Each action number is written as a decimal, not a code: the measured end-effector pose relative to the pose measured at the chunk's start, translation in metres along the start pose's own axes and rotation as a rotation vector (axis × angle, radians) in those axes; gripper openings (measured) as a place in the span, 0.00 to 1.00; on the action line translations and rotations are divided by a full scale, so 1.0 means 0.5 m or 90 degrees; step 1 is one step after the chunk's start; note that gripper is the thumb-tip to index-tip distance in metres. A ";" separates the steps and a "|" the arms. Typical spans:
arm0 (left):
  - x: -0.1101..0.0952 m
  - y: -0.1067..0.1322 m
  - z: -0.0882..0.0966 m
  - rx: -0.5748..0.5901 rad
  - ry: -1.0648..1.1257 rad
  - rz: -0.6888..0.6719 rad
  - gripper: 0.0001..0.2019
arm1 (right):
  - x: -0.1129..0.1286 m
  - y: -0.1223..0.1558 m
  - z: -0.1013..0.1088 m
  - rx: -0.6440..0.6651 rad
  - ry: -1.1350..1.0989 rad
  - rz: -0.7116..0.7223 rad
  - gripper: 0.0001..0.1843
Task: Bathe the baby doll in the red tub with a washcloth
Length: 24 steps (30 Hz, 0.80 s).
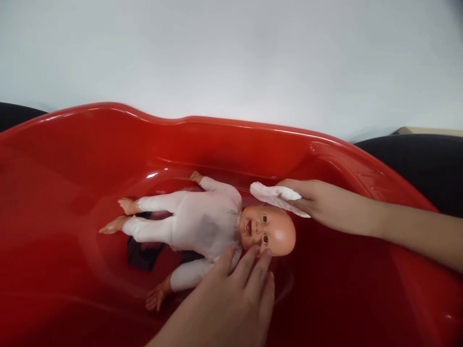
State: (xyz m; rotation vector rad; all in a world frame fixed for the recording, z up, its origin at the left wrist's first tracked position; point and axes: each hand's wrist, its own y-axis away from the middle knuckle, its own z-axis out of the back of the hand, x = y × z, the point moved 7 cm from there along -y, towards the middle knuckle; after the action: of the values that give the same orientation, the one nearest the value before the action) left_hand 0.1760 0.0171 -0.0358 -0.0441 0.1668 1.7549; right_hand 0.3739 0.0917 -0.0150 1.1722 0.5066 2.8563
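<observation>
A baby doll [208, 219] with a white cloth body lies on its back in a red baby bathtub [231, 144], its head toward the right and its feet toward the left. My left hand [235, 294] reaches in from below, fingers extended, with the fingertips against the near side of the doll's head and shoulder. Just beyond the head, my right hand [318, 202] grips a folded white washcloth [277, 193]. The cloth is close to the far side of the head; whether it touches I cannot tell. The doll's near shoulder is partly hidden by my left hand.
Under the doll's legs lies a dark object [142, 255], its kind unclear. The tub's raised rim curves around the far side, with a pale wall [231, 58] behind it. Black rounded shapes [415, 166] show beyond the rim at both sides.
</observation>
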 end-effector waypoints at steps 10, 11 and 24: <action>0.032 -0.004 -0.017 0.064 0.106 -0.064 0.20 | -0.012 -0.035 -0.065 0.119 -0.084 -0.030 0.16; 0.035 -0.002 -0.010 0.072 0.108 -0.051 0.20 | -0.023 -0.039 -0.060 0.108 -0.035 -0.047 0.17; 0.067 0.017 0.011 0.079 0.063 -0.018 0.25 | 0.010 -0.027 -0.061 0.124 -0.053 0.049 0.19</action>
State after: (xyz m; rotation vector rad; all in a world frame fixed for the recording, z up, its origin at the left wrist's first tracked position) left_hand 0.1614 0.0491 -0.0337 -0.0426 0.3452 1.7121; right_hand 0.3477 0.0965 -0.0360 1.3605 0.7657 2.8602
